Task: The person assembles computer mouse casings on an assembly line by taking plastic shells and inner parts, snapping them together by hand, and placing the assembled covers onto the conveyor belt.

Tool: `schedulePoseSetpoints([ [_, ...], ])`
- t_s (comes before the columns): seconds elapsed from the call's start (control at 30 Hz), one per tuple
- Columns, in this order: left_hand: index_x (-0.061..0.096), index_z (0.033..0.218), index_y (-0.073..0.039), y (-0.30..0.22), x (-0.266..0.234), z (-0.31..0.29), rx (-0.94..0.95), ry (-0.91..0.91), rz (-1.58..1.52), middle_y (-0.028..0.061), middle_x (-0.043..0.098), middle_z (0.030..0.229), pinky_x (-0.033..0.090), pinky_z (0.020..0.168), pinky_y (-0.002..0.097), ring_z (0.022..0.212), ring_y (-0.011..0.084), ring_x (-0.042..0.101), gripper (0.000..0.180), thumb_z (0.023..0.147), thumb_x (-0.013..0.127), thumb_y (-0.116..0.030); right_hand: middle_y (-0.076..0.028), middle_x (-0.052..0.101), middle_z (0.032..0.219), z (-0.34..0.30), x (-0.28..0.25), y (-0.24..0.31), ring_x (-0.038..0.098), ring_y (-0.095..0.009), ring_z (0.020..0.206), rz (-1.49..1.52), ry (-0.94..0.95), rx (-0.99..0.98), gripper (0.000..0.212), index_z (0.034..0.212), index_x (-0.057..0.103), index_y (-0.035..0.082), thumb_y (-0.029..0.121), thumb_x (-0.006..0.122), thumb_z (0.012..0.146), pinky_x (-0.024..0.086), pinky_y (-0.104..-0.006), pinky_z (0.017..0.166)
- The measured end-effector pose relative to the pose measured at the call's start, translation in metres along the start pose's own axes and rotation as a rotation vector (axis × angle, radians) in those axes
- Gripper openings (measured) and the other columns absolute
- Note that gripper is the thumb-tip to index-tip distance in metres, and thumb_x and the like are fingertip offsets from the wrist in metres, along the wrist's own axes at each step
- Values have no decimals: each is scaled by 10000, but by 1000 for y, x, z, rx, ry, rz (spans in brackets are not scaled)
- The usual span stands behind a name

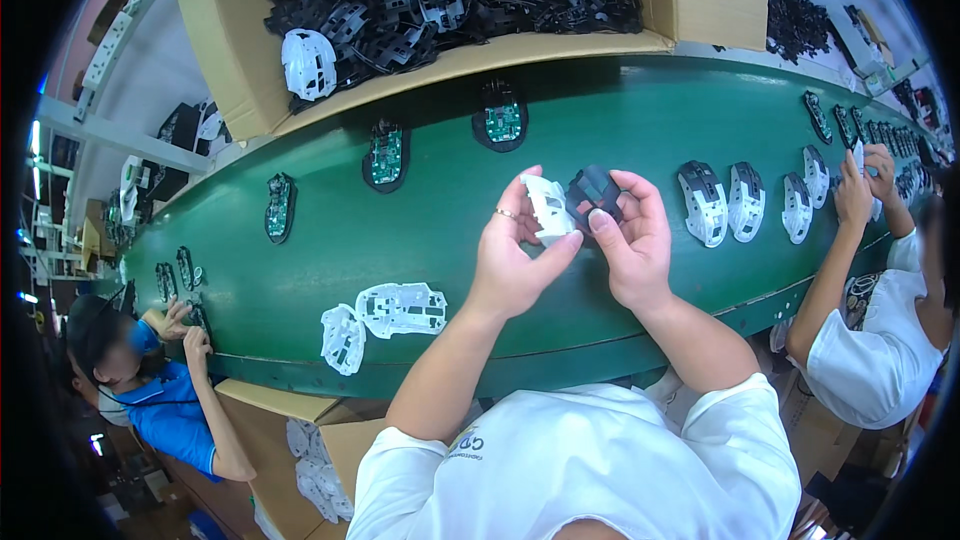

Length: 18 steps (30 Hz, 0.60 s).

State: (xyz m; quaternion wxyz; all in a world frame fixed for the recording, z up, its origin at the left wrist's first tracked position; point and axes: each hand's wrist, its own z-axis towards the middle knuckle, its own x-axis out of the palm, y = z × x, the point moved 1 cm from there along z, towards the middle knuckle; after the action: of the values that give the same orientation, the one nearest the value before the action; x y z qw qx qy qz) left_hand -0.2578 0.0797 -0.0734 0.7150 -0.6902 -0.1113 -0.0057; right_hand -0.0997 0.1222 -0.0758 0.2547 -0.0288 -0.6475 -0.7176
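Note:
Above the green table (330, 250), my left hand (515, 250) is closed on a white plastic mouse shell (547, 208), thumb along its lower edge. Beside it my right hand (635, 240) grips a black plastic mouse part (592, 192) with the thumb on its face. The two parts are held close together; whether they touch I cannot tell. To the left of my left forearm lie two more white shells (402, 309). Mouse bases with green circuit boards (385, 155) rest farther out on the table.
A cardboard box (470, 52) of black parts stands at the far side, one white shell on top. White-and-black mouse shells (702, 205) lie at right. Co-workers sit at left (170, 390) and right (870, 320). Another box (350, 445) with white shells is below the table edge.

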Motion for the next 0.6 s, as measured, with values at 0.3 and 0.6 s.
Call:
schedulePoseSetpoints([
  [0.3, 514, 1348, 0, 7, -9, 1, 543, -102, 499, 174, 564, 1224, 502, 901, 366, 1048, 266, 600, 718, 798, 863, -303, -129, 628, 1233, 1, -2, 8, 661, -150, 993, 55, 37, 148, 476, 1429, 409, 50, 41, 624, 1005, 577, -273, 743],
  [0.6, 329, 1519, 49, 17, -4, -7, 321, 72, 3, 93, 647, 1031, 529, 813, 300, 916, 177, 668, 1126, 763, 856, -599, -104, 664, 1149, -5, 2, 10, 602, -81, 842, 277, 304, 378, 470, 1417, 445, 47, 102, 652, 999, 470, -217, 620],
])
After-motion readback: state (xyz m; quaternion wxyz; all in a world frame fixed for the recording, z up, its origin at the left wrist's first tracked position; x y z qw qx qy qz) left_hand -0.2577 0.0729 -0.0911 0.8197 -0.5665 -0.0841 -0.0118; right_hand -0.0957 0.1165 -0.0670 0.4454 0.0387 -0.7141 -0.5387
